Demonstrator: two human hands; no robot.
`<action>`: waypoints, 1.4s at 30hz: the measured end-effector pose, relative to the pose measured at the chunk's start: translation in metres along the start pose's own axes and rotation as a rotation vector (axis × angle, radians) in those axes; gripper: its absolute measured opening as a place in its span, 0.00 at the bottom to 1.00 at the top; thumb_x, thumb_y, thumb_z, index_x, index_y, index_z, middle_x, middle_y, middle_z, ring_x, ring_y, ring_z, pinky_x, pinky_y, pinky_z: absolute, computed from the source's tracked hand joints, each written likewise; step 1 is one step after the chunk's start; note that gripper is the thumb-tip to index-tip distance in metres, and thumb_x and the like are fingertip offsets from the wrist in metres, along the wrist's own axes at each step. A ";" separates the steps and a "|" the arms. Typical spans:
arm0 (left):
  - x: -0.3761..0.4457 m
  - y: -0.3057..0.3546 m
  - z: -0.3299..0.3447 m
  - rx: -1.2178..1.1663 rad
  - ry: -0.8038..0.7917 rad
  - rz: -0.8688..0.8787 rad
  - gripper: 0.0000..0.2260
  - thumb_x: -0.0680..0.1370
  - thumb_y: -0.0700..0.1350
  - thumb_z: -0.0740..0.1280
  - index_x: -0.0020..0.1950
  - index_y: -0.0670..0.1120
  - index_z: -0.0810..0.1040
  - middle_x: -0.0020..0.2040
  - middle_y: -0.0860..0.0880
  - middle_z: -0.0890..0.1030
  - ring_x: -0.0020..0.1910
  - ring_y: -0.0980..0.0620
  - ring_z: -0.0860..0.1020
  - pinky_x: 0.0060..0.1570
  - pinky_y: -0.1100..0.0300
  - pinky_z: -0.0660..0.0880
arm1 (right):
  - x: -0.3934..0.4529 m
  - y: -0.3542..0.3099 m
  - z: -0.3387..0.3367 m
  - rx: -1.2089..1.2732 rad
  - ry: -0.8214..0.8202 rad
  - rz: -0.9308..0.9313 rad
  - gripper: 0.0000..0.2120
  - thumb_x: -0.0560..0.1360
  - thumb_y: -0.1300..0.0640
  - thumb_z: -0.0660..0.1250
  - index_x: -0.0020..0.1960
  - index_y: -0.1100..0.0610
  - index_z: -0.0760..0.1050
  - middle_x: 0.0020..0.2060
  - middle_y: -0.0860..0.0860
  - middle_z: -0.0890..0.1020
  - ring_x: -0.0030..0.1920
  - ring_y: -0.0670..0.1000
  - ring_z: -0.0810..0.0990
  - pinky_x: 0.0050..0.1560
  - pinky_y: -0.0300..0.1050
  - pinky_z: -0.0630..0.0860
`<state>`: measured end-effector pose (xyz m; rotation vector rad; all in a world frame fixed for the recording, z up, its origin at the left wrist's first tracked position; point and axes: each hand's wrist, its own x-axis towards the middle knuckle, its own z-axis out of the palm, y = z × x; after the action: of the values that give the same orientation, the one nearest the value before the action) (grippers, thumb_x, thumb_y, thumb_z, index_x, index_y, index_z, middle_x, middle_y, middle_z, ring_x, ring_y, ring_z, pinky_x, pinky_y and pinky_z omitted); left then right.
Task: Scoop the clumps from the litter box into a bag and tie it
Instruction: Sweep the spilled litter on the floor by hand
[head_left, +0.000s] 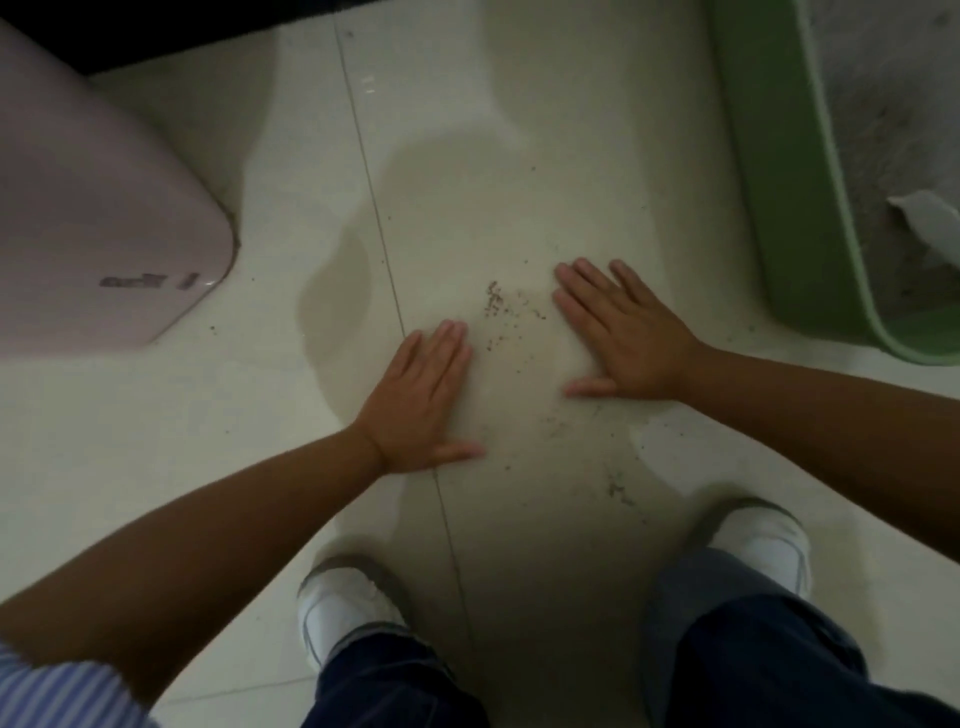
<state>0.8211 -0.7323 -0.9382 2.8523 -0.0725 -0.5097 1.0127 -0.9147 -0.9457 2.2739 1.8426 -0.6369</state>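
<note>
Scattered litter grains lie on the tiled floor between two flat palms, likely so they can be swept into one heap. Left hand and right hand both press the tiles with fingers straight, holding nothing. Near the right hand stands the green litter box, grey litter inside with a pale scrap, perhaps a bag. Well to the left sits a pink bin. White shoes bracket the crouch; no scoop is visible.
</note>
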 end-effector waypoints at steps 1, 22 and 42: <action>-0.005 0.002 0.003 -0.009 -0.056 -0.023 0.43 0.74 0.70 0.38 0.68 0.34 0.59 0.67 0.30 0.69 0.76 0.45 0.40 0.73 0.54 0.37 | 0.000 -0.001 0.001 -0.013 -0.003 -0.015 0.45 0.73 0.30 0.34 0.69 0.67 0.57 0.67 0.66 0.69 0.69 0.61 0.59 0.70 0.50 0.41; 0.086 0.010 -0.036 0.014 -0.089 -0.345 0.38 0.79 0.62 0.49 0.76 0.38 0.37 0.76 0.40 0.38 0.76 0.46 0.37 0.72 0.52 0.34 | 0.014 0.021 -0.017 0.207 0.127 0.311 0.41 0.69 0.39 0.34 0.75 0.62 0.46 0.75 0.60 0.47 0.76 0.57 0.44 0.73 0.49 0.39; 0.107 0.043 -0.030 -0.026 0.067 0.113 0.26 0.78 0.50 0.51 0.71 0.34 0.65 0.71 0.37 0.67 0.70 0.41 0.67 0.70 0.57 0.52 | -0.017 0.035 0.001 0.227 0.140 0.364 0.37 0.72 0.42 0.38 0.74 0.63 0.53 0.75 0.60 0.53 0.75 0.58 0.50 0.71 0.43 0.39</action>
<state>0.9317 -0.7765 -0.9362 2.8174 -0.2127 -0.3896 1.0436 -0.9382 -0.9450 2.7709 1.4059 -0.6678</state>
